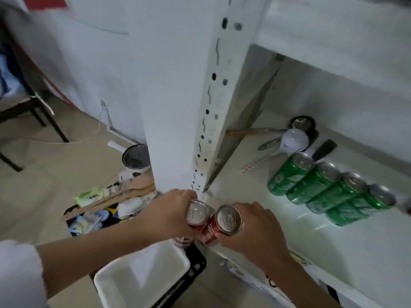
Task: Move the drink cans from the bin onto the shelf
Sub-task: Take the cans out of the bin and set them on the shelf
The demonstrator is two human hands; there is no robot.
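Note:
My left hand [170, 213] grips a red drink can [196, 213] from its left side, silver top facing up. My right hand [255, 230] holds a second red can [228, 218] from the right. The two cans touch each other at the front left corner of the white shelf [255, 196], just beside the shelf post [209, 112]. Several green cans [320, 185] stand in a row on the shelf to the right. Below my hands sits the black bin [195, 265] with a white foam tray [142, 272] in it.
Ladles, a white round scoop [295, 140] and a black-handled utensil lie at the back of the shelf. On the floor to the left are a box of mixed clutter [104, 207], a small white pot [135, 157], a cable and a chair leg [53, 123].

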